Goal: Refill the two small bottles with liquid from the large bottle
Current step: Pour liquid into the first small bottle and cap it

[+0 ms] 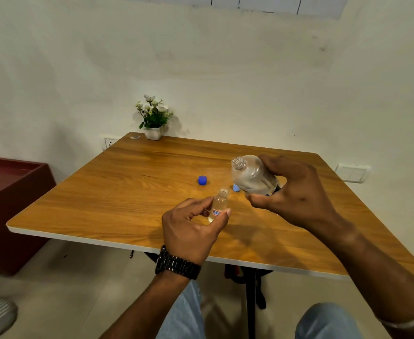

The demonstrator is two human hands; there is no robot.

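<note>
My right hand [296,192] grips the large clear bottle [251,176], uncapped and tilted with its mouth pointing up-left, above the wooden table [117,192]. My left hand [191,226] holds one small clear bottle [219,204] with a red and blue label, uncapped and roughly upright, just below and left of the large bottle's mouth. The two bottle mouths are apart. A dark blue cap [202,180] lies on the table beyond my left hand. A lighter blue cap [236,187] peeks out under the large bottle. I see no second small bottle.
A small white pot of artificial flowers [154,118] stands at the table's far edge against the wall. A dark red cabinet [10,192] sits to the left of the table. My knees in blue jeans are below the near edge.
</note>
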